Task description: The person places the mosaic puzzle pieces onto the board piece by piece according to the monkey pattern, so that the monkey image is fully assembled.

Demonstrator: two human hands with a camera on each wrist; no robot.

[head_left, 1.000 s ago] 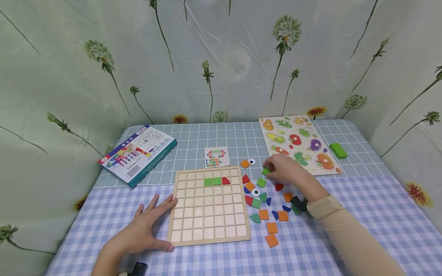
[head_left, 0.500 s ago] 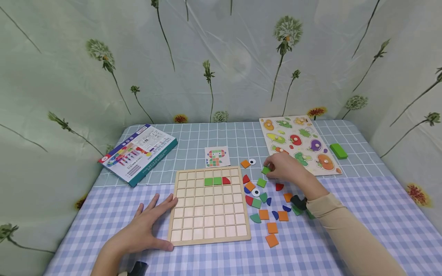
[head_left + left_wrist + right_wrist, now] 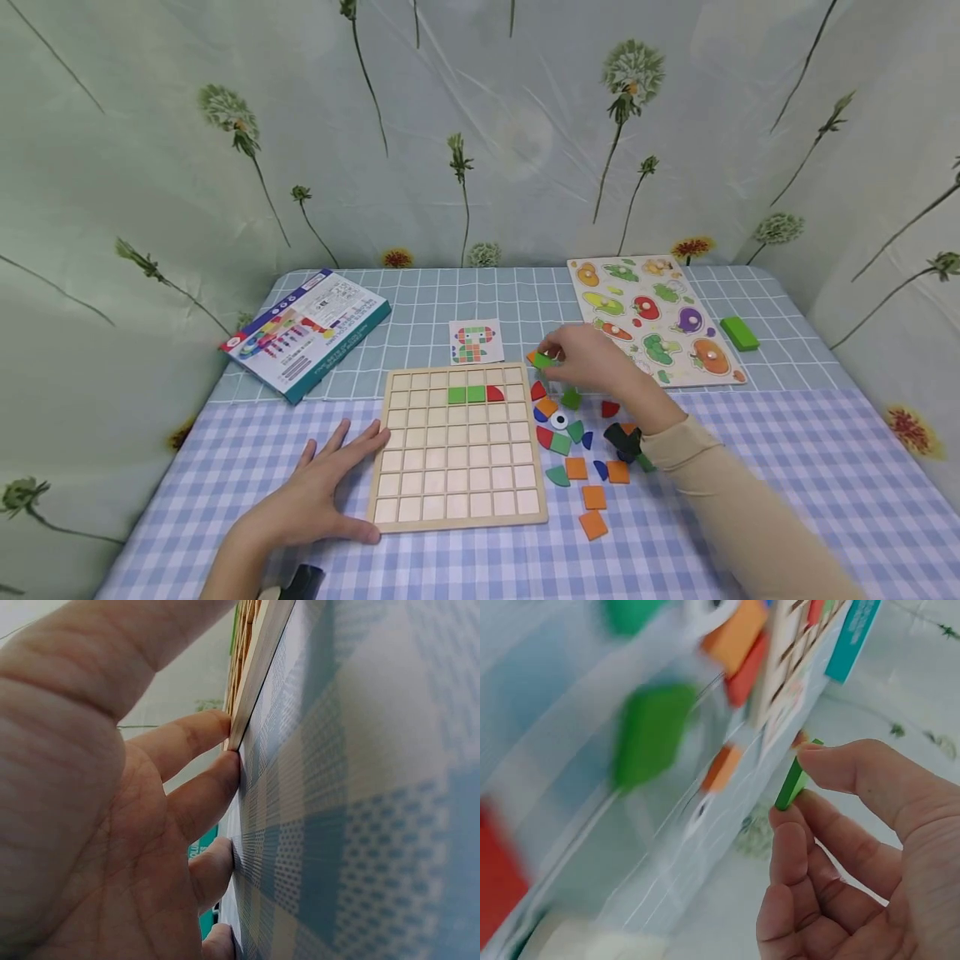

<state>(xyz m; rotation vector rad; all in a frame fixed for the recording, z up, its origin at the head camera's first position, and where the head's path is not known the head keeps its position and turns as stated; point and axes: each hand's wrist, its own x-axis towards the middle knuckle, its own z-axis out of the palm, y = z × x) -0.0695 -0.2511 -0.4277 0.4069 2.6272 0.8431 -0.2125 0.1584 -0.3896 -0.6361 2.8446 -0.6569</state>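
My right hand pinches a green square tile between thumb and fingers, held up over the table right of the board's top corner. The left hand lies with spread fingers at the left edge of a wooden grid board; in the left wrist view a fingertip touches the frame. On the board, two green tiles and a red quarter-round piece sit side by side in one upper row. Behind it lies a pattern card with a figure of coloured shapes.
Loose orange squares, green, red and blue pieces, and an eye disc lie right of the board. A vegetable puzzle board lies behind them, with a green block beside it. A box stands back left.
The right hand has lifted the green tile from the table and carried it left towards the board. My left hand stays at the board's edge.
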